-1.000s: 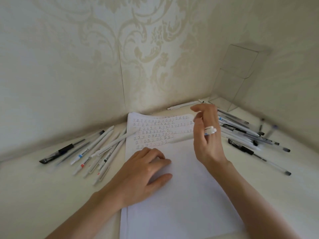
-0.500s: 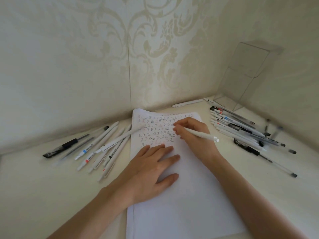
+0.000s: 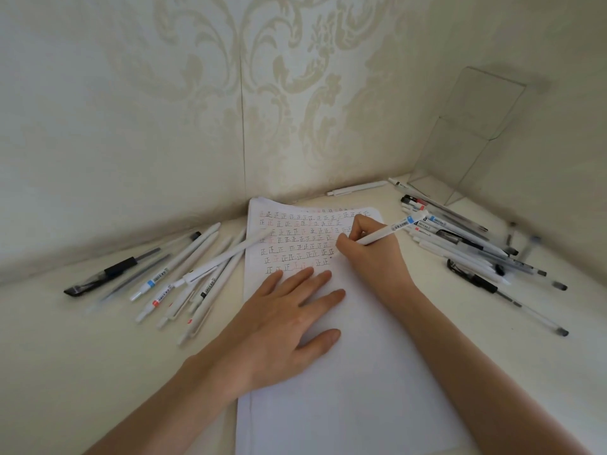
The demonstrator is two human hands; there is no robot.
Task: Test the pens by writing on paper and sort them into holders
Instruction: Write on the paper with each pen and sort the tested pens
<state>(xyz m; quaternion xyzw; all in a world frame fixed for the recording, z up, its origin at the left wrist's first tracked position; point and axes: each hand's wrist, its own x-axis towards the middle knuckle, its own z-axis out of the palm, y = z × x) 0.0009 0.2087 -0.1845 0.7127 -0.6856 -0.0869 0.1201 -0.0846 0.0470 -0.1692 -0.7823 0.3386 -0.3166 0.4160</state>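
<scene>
While your right hand (image 3: pixel 371 257) gripped a white pen (image 3: pixel 386 234), thumb and fingers curled round its lower end, the tip stayed hidden behind your fingers, so I could not tell whether it met the paper (image 3: pixel 345 389). The barrel slanted up and to the right from your knuckles, its blue-labelled end reaching toward the right pile of pens (image 3: pixel 460 247). That hand sat on the sheet at the right end of the lower rows of written marks.

Your left hand (image 3: pixel 289 323) lay flat on the paper, fingers straight and spread, holding nothing. Its fingertips touched the lowest row of marks, just left of the writing hand and nearer to you.

Left of the sheet lay the left pile of pens (image 3: pixel 157 284), with one long white pen (image 3: pixel 230 257) crossing the paper's left edge. A clear holder (image 3: pixel 476 133) stood in the far right corner, just beyond the right pile. A single pen (image 3: pixel 356 188) lay along the far wall.
</scene>
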